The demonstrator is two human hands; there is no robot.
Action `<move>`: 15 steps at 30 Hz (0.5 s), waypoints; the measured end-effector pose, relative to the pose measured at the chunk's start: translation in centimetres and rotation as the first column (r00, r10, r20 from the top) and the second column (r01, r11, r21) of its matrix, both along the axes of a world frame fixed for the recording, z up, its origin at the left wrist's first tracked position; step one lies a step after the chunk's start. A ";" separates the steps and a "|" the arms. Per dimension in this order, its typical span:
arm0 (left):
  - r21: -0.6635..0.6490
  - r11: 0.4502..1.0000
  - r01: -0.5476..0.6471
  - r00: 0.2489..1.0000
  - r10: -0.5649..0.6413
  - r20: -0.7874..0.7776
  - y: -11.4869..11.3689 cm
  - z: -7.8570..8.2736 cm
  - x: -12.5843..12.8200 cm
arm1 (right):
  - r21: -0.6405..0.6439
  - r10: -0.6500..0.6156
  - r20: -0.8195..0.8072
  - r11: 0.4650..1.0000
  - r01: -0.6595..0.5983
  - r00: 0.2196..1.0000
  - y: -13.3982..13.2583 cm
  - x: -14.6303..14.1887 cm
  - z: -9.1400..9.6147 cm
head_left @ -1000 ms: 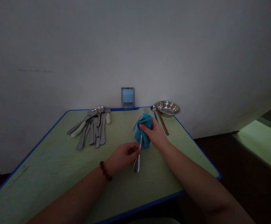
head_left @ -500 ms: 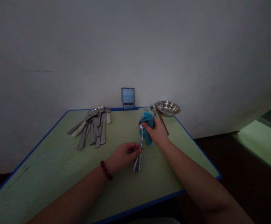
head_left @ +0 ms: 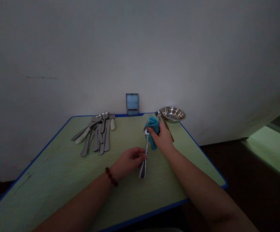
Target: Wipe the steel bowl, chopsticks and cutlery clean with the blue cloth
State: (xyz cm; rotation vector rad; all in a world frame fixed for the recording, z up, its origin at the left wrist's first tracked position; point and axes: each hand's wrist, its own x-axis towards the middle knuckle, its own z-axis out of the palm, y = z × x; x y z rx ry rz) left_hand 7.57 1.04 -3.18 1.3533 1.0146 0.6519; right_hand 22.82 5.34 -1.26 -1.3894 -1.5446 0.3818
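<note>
Green bench [head_left: 50,167], blue-edged. Loose steel cutlery heap [head_left: 98,137], laid at eleven o'clock. Shallow steel bowl [head_left: 173,114], at one o'clock. Pinching left hand [head_left: 127,162], closed on the stem. Gripping right hand [head_left: 162,139], pressed onto the cloth. Bunched teal cloth [head_left: 154,129], soft, at twelve o'clock. Slim steel spoon [head_left: 144,154], held at twelve o'clock, judged light, stiff, slippery; best taken by the stem.

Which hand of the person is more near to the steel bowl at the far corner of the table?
Right. The right hand, on the teal cloth, is close below the steel bowl; the left hand, holding the spoon, is farther away, lower and to the left.
</note>
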 end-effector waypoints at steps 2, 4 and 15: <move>-0.005 1.000 -0.012 1.000 0.012 0.004 0.0 0.0 0.1 | 0.010 0.006 -0.036 1.000 -0.006 0.999 0.1 0.1 0.0; -0.007 1.000 -0.029 1.000 0.029 -0.002 0.0 0.1 0.2 | 0.025 0.015 -0.059 1.000 -0.013 0.998 0.2 0.2 0.0; -0.042 0.995 -0.095 0.995 0.096 0.011 -0.3 0.7 0.8 | 0.071 0.033 -0.059 0.997 -0.029 0.998 0.7 0.7 -0.1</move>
